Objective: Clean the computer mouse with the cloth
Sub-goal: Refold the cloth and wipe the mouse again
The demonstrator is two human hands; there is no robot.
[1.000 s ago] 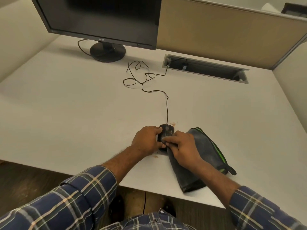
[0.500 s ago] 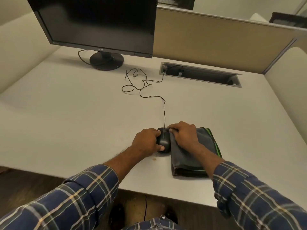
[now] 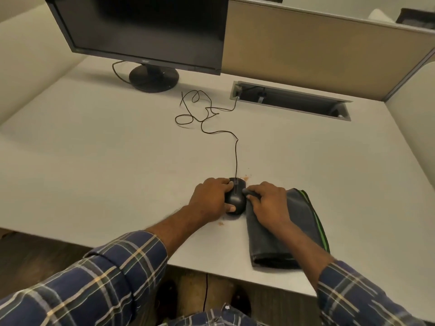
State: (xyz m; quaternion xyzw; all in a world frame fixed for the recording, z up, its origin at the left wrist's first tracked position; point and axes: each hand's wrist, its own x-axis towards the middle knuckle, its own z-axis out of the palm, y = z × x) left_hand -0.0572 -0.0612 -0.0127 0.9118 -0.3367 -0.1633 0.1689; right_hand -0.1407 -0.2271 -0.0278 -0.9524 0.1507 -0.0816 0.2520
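The left hand (image 3: 208, 200) curls its fingers round the small black plastic mouse (image 3: 236, 196) near the desk's near edge to keep it from sliding — the right hand (image 3: 268, 201) pinches the folded dark grey cloth (image 3: 299, 229) against its right side to rub it.

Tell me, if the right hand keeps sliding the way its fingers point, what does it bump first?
Probably the black plastic computer mouse. The right hand, gripping the folded dark grey cloth, points left at it, fingertips already almost touching.
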